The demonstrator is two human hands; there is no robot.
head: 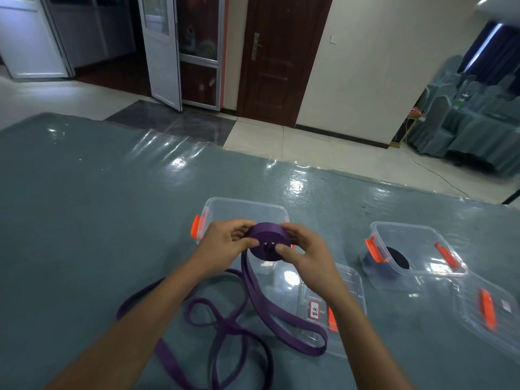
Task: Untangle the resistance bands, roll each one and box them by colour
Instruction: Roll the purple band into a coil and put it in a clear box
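Observation:
Both hands hold a partly rolled purple resistance band (268, 240) in the air just in front of a clear plastic box (244, 209) with orange clips. My left hand (225, 244) grips the roll's left side, my right hand (302, 253) its right side with the thumb on the front face. The band's unrolled tail (284, 313) hangs down and loops over the table. Another purple band (222, 327) lies in loose loops near the front edge. A second clear box (413, 253) to the right holds a rolled black band (396, 258).
Two clear lids with orange handles lie on the table: one (346, 302) under my right forearm with a label, one (488, 311) at the far right. The table (98, 206) has a teal cloth under shiny plastic. Doors and draped chairs stand beyond it.

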